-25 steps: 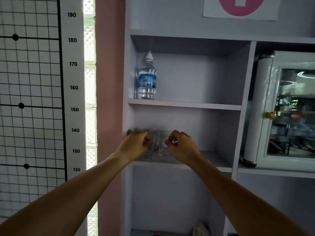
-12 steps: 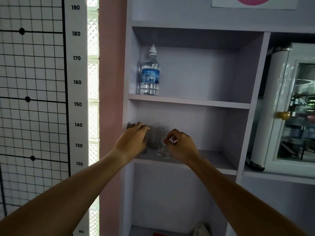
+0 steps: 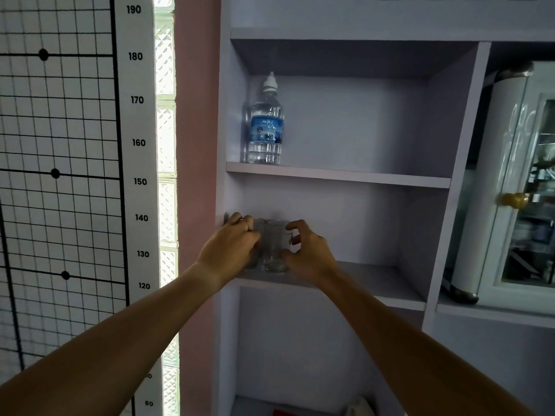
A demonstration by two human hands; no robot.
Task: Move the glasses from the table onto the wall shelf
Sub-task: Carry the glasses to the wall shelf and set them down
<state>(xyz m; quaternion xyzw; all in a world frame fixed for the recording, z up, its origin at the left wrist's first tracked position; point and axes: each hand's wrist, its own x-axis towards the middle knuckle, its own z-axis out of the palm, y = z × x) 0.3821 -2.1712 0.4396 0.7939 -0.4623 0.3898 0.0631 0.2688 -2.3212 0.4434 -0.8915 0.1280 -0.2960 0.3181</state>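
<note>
glasses on the shelf, hands right at them

left hand (image 3: 232,246) is wrapped round the left-most glass (image 3: 254,259), fingers curled over its near side so most of that glass is hidden; looks like a grip but the contact side is out of view. right hand (image 3: 306,253) sits just right of the tall glass (image 3: 274,250), fingers and thumb curled w/ a visible gap to the wall of the glass, so it holds nothing as far as i can tell. a shorter glass rim seems to show behind the thumb, too faint to be sure.

both clear glasses stand upright on the middle shelf board (image 3: 375,283), at its left end, close to the front edge & just beside each other, maybe touching. tabletop not in view.

above: water bottle (image 3: 265,127) upright on the upper shelf board (image 3: 339,175), left corner. right of the unit a white glass-door cabinet (image 3: 516,190); left, a height chart (image 3: 136,145) on the wall.

risks, my read:
- glasses sit v. tight together; pulling the left hand back w/ a finger hooked could knock one into the other, chip or topple.
- they're near the front lip, so a nudge toward the person could tip one off the board.
- clear glass in dim shelf light is hard to see; right hand could clip the tall one on the way out.
</note>
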